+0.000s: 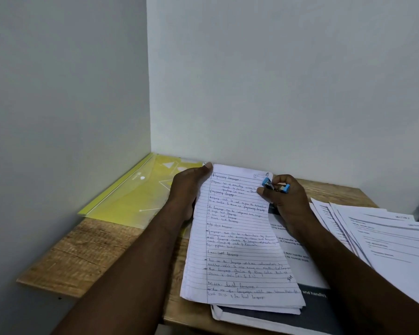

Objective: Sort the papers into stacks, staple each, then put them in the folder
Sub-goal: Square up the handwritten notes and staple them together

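Observation:
A stack of lined handwritten sheets [240, 240] lies in the middle of the wooden desk, on top of a printed booklet [307, 308]. My left hand [186, 187] holds the stack's upper left edge, thumb on the top corner. My right hand [288, 199] grips a small blue stapler [275, 186] at the stack's top right corner, its jaw over the paper edge. A yellow translucent folder [131, 192] lies flat in the back left corner against the wall.
Several printed white sheets [382, 240] are fanned out on the right side of the desk [82, 257]. Walls close off the back and left. The desk's front left edge runs diagonally below the folder.

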### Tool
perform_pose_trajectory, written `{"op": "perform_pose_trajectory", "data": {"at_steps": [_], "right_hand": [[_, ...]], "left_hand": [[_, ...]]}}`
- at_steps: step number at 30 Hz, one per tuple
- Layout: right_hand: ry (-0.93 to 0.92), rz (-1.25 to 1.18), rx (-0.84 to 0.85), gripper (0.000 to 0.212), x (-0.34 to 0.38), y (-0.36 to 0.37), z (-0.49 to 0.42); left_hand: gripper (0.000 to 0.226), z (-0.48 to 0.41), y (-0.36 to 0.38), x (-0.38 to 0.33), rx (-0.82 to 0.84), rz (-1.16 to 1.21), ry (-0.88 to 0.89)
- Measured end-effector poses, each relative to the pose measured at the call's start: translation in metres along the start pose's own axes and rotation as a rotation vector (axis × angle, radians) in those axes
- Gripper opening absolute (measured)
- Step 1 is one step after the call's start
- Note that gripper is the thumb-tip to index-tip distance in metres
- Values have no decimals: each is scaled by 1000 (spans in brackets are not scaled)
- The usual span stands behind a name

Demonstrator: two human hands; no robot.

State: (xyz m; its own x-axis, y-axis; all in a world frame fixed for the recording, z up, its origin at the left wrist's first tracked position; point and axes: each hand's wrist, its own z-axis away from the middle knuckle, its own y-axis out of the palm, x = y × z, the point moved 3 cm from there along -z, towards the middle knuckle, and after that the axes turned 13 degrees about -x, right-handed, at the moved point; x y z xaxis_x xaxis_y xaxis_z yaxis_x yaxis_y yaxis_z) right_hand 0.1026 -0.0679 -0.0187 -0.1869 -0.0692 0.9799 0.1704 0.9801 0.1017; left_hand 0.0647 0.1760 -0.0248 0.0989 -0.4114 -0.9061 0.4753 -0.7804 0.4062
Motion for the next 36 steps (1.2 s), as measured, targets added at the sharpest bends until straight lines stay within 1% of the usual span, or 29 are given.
{"op": "perform_pose_trajectory", "data": {"at_steps": [1, 5, 11, 21, 26, 30, 32, 36], "right_hand": [[0, -6, -8, 37, 0, -1, 0], [11, -51, -25, 35, 0, -4, -3], [4, -56, 5, 37, -2, -4, -3], [-10, -42, 32, 38, 0, -7, -6], [-24, -47, 17, 37, 1, -8, -6], [-32, -51, -15, 36, 0, -11, -8], [-16, -51, -30, 35, 1, -13, -8], [-15, -33, -24, 36, 1, -12, -8]], "left_hand": [[38, 1, 0, 1, 36, -29, -18], [23, 1, -2, 5, 88, -167, 7], [19, 1, -4, 4, 76, -170, 47], [21, 2, -2, 2, 63, -167, 33], [23, 5, 0, 2, 105, -148, 14], [27, 7, 1, 5, 192, -173, -23], [26, 6, 3, 7, 212, -194, -9], [20, 1, 3, 6, 157, -226, 38]]}}
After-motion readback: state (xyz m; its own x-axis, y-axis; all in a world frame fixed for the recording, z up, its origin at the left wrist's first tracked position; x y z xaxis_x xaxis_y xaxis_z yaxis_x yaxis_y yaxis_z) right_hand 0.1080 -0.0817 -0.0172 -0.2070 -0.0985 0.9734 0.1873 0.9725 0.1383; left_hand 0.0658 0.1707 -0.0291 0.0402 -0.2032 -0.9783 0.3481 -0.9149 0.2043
